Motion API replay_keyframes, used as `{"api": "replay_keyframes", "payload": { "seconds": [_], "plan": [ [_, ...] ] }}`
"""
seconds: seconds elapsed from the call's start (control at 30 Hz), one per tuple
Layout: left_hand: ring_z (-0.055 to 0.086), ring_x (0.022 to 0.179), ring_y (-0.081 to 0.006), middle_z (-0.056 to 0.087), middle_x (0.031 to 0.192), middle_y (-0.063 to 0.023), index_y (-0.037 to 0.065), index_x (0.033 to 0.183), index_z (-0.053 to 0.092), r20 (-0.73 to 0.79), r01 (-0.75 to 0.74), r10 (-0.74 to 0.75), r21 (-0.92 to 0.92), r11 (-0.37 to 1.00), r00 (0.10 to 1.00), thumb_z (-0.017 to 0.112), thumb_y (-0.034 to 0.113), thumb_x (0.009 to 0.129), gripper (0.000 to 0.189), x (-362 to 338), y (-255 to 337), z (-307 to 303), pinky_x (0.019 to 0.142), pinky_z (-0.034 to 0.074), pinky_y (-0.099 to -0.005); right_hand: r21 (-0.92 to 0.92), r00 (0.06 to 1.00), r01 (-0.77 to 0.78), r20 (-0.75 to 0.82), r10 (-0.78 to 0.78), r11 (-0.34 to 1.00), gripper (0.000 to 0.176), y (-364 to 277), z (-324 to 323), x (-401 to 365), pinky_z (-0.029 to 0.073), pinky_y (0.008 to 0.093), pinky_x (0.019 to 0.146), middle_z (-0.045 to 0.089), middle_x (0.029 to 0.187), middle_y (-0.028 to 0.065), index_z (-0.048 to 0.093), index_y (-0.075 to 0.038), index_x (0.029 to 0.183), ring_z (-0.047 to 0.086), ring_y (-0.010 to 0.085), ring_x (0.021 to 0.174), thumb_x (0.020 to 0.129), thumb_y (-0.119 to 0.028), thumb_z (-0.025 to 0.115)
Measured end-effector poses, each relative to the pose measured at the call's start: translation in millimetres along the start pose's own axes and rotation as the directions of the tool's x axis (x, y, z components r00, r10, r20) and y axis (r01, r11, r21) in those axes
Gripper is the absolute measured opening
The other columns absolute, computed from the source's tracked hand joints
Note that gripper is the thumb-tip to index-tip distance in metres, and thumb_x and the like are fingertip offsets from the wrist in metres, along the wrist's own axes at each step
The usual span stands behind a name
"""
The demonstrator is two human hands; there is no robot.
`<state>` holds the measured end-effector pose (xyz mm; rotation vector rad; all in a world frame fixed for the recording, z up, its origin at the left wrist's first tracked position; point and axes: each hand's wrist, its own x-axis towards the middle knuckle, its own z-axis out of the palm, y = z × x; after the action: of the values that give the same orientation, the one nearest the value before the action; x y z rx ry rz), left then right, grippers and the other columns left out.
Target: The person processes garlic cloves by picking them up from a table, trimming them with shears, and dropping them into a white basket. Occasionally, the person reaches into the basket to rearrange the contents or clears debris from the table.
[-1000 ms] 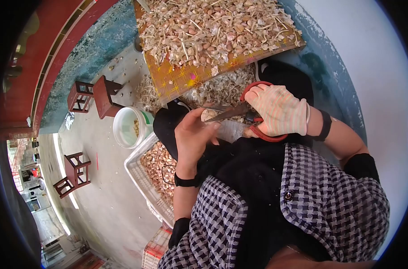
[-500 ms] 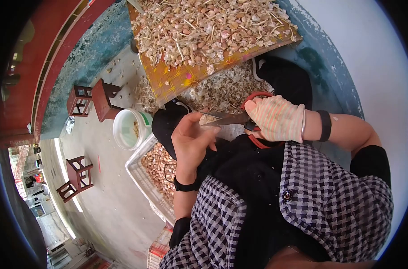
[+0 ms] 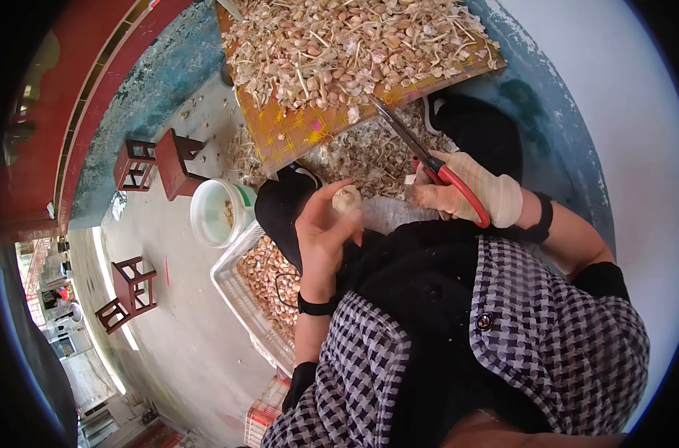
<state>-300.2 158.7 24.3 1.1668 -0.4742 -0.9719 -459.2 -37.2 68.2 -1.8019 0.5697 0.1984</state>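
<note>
My left hand [image 3: 323,233] pinches a pale, round garlic bulb [image 3: 347,199] between thumb and fingers. My right hand [image 3: 483,188], in a striped cloth glove, is wrapped round red-handled scissors [image 3: 408,134]. Their dark blades point away from me, up and to the left, and the tips overlap the front edge of the board in view. A small pale piece shows by the right fingertips; I cannot make out what it is. The bulb and the scissors are apart. Ahead lie loose garlic cloves [image 3: 339,75] mixed with dry stalks and skins.
The cloves lie on a yellow patterned board [image 3: 279,145]. Skins and stalks [image 3: 369,160] litter the floor beneath. At left stand a white bucket [image 3: 205,216] and a white crate [image 3: 231,287] of cloves. Dark red stools [image 3: 134,287] stand farther off; a wall [image 3: 623,97] rises on the right.
The scissors have swung away from the bulb, from lying across toward my left hand to pointing at the board. My right hand has turned; my left keeps the bulb, now more visible.
</note>
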Motion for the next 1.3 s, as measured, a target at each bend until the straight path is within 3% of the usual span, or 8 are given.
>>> {"api": "replay_keyframes", "payload": {
  "seconds": [0.1,0.47,0.77,0.87,1.0,1.1,1.23,1.3],
  "plan": [
    [0.053,0.063,-0.0084,0.061,0.091,-0.0051,-0.002,0.126,0.052,0.017,0.042,-0.041,-0.043,0.998,0.999,0.066,-0.005,0.083,0.045,3.3,-2.7,-4.4,0.051,0.041,-0.0202,-0.743,0.922,0.195,-0.084,-0.377,0.64,0.059,1.1,-1.6,1.4,0.052,0.038,0.071,0.064,0.088,0.0132,0.058,-0.004,0.103,0.064,0.0283,0.086,0.072,-0.053,0.073],
    [0.054,0.071,-0.0034,0.059,0.124,-0.0092,0.002,0.122,0.055,0.024,0.069,-0.068,-0.016,0.998,0.997,0.068,-0.009,0.081,0.044,-1.1,-4.9,-7.8,0.055,0.042,-0.0168,-0.899,0.923,0.224,0.072,-0.377,0.376,0.069,-2.5,12.2,-11.6,0.049,0.0348,0.062,0.057,0.085,0.0099,0.053,-0.002,0.094,0.06,0.0232,0.083,0.068,-0.065,0.068],
    [0.054,0.067,-0.0051,0.063,0.112,-0.0084,0.004,0.119,0.057,-0.04,0.03,-0.031,-0.016,0.999,0.999,0.07,-0.008,0.08,0.042,-6.4,-5.6,2.0,0.049,0.039,-0.0177,-0.859,0.983,0.149,0.074,-0.17,0.489,0.043,9.9,21.1,-6.1,0.051,0.0416,0.059,0.06,0.078,0.0122,0.049,-0.002,0.101,0.065,0.0293,0.069,0.081,-0.034,0.069],
    [0.053,0.066,-0.0053,0.063,0.105,-0.0061,0.003,0.121,0.056,0.028,-0.034,0.036,-0.08,0.996,0.999,0.069,-0.008,0.081,0.043,-6.2,-15.5,-4.8,0.05,0.039,-0.0184,-0.705,0.969,0.236,0.116,-0.219,0.669,0.034,11.3,15.5,-2.2,0.051,0.042,0.058,0.063,0.077,0.0154,0.052,-0.001,0.096,0.066,0.031,0.069,0.085,-0.03,0.066],
    [0.054,0.071,-0.0086,0.062,0.1,-0.0051,-0.002,0.126,0.054,-0.002,0.009,-0.009,-0.07,0.997,1.0,0.067,-0.003,0.084,0.044,-2.9,-14.4,-4.1,0.052,0.04,-0.0202,-0.24,0.955,0.125,-0.235,-0.183,0.963,0.036,14.1,18.8,25.7,0.049,0.0388,0.061,0.064,0.076,0.0199,0.061,0.0,0.095,0.066,0.0302,0.071,0.085,-0.033,0.068],
    [0.054,0.071,-0.0088,0.058,0.1,-0.004,-0.002,0.129,0.053,0.022,0.024,-0.025,0.051,0.998,0.999,0.065,-0.005,0.084,0.046,-4.7,-20.9,-3.1,0.054,0.042,-0.0209,-0.129,0.925,0.338,-0.139,-0.355,0.932,0.042,-3.9,20.2,37.9,0.05,0.0375,0.064,0.063,0.075,0.0194,0.063,-0.001,0.1,0.064,0.0305,0.069,0.082,-0.038,0.071],
    [0.054,0.067,-0.0076,0.054,0.101,-0.0039,-0.003,0.129,0.053,0.019,-0.048,0.046,0.108,0.993,0.999,0.065,-0.003,0.086,0.045,-5.2,-20.9,-2.3,0.055,0.044,-0.0218,-0.243,0.934,0.341,-0.023,-0.356,0.908,0.044,-9.8,29.8,54.3,0.049,0.0362,0.063,0.064,0.074,0.018,0.064,0.0,0.098,0.065,0.0208,0.068,0.077,-0.038,0.073],
    [0.055,0.067,-0.0089,0.053,0.103,-0.0053,-0.004,0.129,0.053,0.0,-0.047,0.048,0.136,0.99,0.999,0.063,0.0,0.088,0.043,-9.1,-20.1,-5.2,0.056,0.045,-0.0222,-0.083,0.954,0.298,0.01,-0.298,0.951,0.043,-5.9,34.8,56.9,0.049,0.035,0.06,0.064,0.072,0.0158,0.065,-0.001,0.097,0.063,0.0184,0.065,0.076,-0.037,0.074]
  ]
}}
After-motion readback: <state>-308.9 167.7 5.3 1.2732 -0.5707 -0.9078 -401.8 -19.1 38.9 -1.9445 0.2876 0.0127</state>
